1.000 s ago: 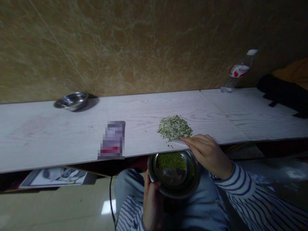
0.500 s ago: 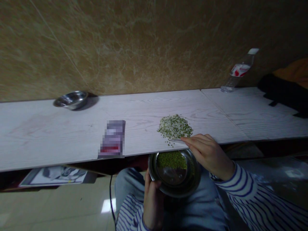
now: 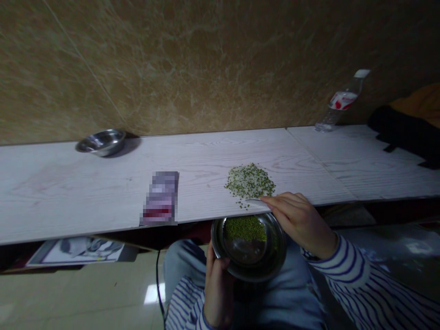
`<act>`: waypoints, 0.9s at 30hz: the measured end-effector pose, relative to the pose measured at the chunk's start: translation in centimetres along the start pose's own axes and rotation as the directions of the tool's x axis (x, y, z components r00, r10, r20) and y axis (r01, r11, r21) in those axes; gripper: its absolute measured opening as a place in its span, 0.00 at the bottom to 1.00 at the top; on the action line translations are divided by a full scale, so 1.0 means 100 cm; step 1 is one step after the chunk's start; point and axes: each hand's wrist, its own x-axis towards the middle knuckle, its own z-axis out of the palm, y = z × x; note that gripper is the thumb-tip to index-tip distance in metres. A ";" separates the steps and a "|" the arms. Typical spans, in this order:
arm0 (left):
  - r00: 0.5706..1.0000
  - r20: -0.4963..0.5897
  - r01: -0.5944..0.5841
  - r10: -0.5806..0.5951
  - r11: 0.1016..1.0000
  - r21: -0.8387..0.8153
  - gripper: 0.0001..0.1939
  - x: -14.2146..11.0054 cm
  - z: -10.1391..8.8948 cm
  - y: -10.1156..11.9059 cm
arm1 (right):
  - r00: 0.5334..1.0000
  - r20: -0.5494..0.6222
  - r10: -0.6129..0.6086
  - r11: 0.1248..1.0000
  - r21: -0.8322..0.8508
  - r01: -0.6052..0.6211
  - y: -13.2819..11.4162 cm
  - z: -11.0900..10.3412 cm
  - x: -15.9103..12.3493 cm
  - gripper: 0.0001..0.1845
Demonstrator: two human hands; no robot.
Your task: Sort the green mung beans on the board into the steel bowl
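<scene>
Near the front edge of a white wood-grain table [image 3: 199, 183] lies a pile [image 3: 250, 181] of small green and white grains, spread flat, with a few loose ones on its near side. Among these strays sits the tip of a thin metal tool [image 3: 253, 200], too small to identify; whether it touches a grain, I cannot tell. The right hand [image 3: 300, 222], at the pile's near right, holds the tool pinched between closed thumb and fingers.

Directly on the near side of the pile, below the table edge and over the person's lap, is a steel bowl [image 3: 254, 276]. Green grains [image 3: 244, 228] gather in its far half. The left hand [image 3: 218, 286] grips the bowl's near left, its thumb at the rim and its fingers along the outside.

Left of the pile, a purplish rectangle [image 3: 161, 198] lies flat, its details pixelated. Farther left and behind the pile, a second steel dish [image 3: 103, 144] rests near a brown marbled wall [image 3: 189, 68]. Well to the right of the pile and behind it stand a clear bottle [image 3: 343, 101] with a white cap and, beyond that, a black and orange bundle [image 3: 405, 130].
</scene>
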 end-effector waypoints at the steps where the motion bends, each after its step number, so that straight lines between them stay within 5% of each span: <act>1: 1.000 -0.004 -0.001 0.001 1.000 -0.001 0.31 0.000 0.000 0.000 | 1.000 -0.001 0.002 1.000 -0.003 -0.002 0.001 0.000 -0.001 0.15; 27: 1.000 -0.003 0.002 -0.002 1.000 0.002 0.31 0.000 -0.001 -0.001 | 0.999 0.007 0.042 0.999 0.030 -0.043 -0.012 0.004 0.004 0.15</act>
